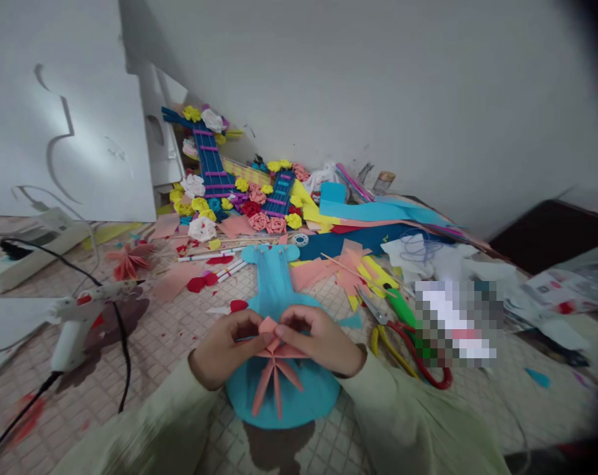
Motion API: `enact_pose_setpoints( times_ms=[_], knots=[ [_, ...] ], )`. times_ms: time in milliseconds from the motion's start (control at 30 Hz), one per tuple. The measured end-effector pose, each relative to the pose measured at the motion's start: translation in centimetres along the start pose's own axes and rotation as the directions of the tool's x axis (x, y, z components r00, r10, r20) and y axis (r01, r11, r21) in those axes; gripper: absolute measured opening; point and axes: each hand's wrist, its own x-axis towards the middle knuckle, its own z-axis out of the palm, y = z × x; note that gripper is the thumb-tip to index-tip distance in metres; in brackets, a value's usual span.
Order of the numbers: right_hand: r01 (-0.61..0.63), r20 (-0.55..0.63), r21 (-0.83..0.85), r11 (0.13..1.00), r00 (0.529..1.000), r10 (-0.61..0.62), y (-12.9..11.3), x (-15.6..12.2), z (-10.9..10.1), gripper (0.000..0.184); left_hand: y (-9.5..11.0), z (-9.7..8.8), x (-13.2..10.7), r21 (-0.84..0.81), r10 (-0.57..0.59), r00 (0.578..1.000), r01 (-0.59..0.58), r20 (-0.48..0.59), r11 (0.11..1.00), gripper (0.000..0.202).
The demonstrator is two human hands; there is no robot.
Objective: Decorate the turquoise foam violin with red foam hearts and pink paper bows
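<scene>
Above a flat turquoise guitar-shaped cutout (313, 396), the person's left hand (227, 346) and right hand (327, 340) both pinch a pleated salmon-pink paper piece (278, 386) between thumb and fingers.

Guitar-shaped cutout (284, 410) on table (165, 349); hot glue gun (74, 338) left, scissors (385, 321) right; paper flowers (201, 229) behind, near wall (329, 86); folded paper (278, 389) over cutout.

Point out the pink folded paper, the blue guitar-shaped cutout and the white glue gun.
Pink folded paper (278, 390): head view, on a middle lower fold.
Blue guitar-shaped cutout (319, 390): head view, on the wide lower body.
White glue gun (71, 341): head view, on its handle.
</scene>
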Motion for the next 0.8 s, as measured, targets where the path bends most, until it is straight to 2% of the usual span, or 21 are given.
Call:
enact_pose_setpoints(
  times_ms=[67,133,200,300,400,533,633,800],
  knots=[
    [0.006,-0.101,-0.097,0.995,0.995,-0.016,-0.1,0.2,-1.4,0.02,-0.1,0.2,0.1,-0.084,-0.031,0.999,0.032,0.012,0.996,0.021],
    [-0.055,-0.279,-0.263,0.963,0.96,-0.021,0.3,0.3,-3.7,0.019,-0.1,0.3,0.1,-0.135,-0.047,0.999,0.048,0.012,0.99,0.024],
    [-0.281,-0.509,-0.471,0.836,0.861,0.003,1.3,0.3,-6.4,0.02,-0.1,0.3,0.2,-0.158,-0.041,0.999,0.039,-0.01,0.987,0.026],
    [-0.468,-0.654,-0.501,0.727,0.756,0.036,3.5,0.1,-9.9,0.022,-0.1,0.2,0.3,-0.162,-0.003,0.999,-0.005,-0.046,0.987,0.028],
    [-0.588,-0.707,-0.508,0.629,0.702,0.086,5.5,-0.3,-11.4,0.025,-0.3,0.2,0.4,-0.135,0.051,0.997,-0.057,-0.05,0.989,0.028],
    [-0.665,-0.719,-0.516,0.54,0.679,0.149,6.8,-0.3,-11.3,0.022,-0.6,0.3,0.5,-0.14,0.076,0.997,-0.079,-0.031,0.987,0.029],
    [-0.683,-0.71,-0.536,0.496,0.683,0.173,6.8,-0.2,-11.3,0.018,-0.8,0.4,0.5,-0.154,0.083,0.996,-0.084,-0.014,0.984,0.03],
    [-0.668,-0.665,-0.592,0.451,0.721,0.195,6.4,-0.6,-12.1,0.014,-0.8,0.6,0.5,-0.143,0.11,0.994,-0.109,0.001,0.984,0.029]
  ],
)
